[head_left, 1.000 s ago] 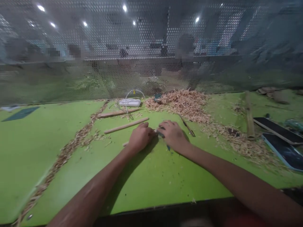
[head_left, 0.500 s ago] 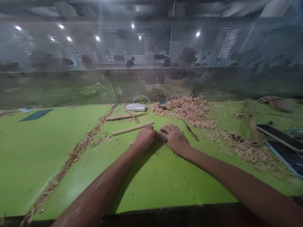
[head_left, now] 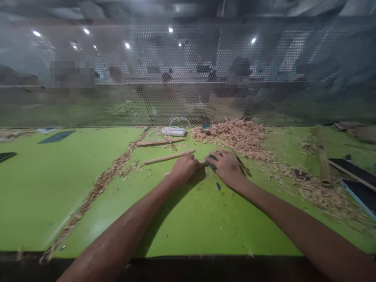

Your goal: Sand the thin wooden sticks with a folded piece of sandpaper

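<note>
My left hand [head_left: 182, 171] is closed around a thin wooden stick [head_left: 202, 163], low over the green table. To its right, my right hand [head_left: 229, 169] wraps a dark piece of sandpaper [head_left: 210, 161] around the same stick. A short stretch of bare wood shows between the two hands; the stick's ends are hidden. Another pale wooden stick [head_left: 169, 157] lies just beyond my left hand. Beside my right hand rests a thin dark tool [head_left: 246, 167], its kind unclear. A small dark scrap [head_left: 218, 186] lies below my right wrist.
A heap of wood shavings [head_left: 235, 135] is at the back, near a white power strip [head_left: 174, 132]. Shavings [head_left: 101, 186] line the table seam. Phones [head_left: 357, 172] and a bamboo piece [head_left: 323, 164] lie right, a dark sheet [head_left: 57, 137] left. A mesh screen [head_left: 188, 102] borders the back.
My right hand has slid away from my left, baring some of the stick between them. The view has turned slightly left, so the scene sits further right.
</note>
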`<state>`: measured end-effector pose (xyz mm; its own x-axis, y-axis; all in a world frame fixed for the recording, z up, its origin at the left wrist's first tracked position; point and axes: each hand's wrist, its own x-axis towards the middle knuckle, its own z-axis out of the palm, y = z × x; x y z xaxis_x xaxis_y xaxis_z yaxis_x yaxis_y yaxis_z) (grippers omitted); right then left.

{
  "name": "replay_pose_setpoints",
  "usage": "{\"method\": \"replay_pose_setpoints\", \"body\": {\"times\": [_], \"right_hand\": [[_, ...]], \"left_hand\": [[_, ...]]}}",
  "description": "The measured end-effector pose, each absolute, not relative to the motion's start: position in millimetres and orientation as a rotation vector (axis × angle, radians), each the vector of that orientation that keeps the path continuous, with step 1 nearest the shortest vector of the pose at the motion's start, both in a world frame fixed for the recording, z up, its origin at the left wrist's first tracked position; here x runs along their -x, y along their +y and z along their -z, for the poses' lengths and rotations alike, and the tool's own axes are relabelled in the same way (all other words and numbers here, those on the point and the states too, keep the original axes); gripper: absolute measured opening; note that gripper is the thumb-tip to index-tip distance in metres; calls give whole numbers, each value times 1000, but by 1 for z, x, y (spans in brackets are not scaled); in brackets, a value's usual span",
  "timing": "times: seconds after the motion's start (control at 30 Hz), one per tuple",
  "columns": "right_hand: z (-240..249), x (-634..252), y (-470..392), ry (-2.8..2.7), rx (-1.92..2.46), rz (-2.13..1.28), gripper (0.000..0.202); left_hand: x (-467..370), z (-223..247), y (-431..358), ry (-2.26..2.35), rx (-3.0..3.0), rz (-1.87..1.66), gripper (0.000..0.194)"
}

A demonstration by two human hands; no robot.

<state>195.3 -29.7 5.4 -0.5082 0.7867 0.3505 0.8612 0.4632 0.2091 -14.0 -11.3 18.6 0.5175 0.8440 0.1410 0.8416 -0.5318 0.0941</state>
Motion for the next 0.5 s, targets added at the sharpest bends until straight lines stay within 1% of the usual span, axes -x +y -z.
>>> {"method": "replay_pose_setpoints", "body": {"times": [0.07,0.2,0.33,0.4,0.5], "right_hand": [[-5,-198,-28,-2478,1449,570,44],[-7,-195,-31,-2561,1289,503,51],[-8,-194,-32,-2509,1434,461,51],[-8,-193,-31,-2503,1453,434,54],[-7,-189,-32,-2585,1317,364,60]], "left_hand": [[14,-19,-10,1492,-2730,-276,38],[14,-18,-7,1465,-2759,-297,36],[13,-18,-6,1468,-2772,-290,37],[13,-17,-5,1460,-2783,-283,36],[14,-16,-4,1465,-2789,-304,34]]}}
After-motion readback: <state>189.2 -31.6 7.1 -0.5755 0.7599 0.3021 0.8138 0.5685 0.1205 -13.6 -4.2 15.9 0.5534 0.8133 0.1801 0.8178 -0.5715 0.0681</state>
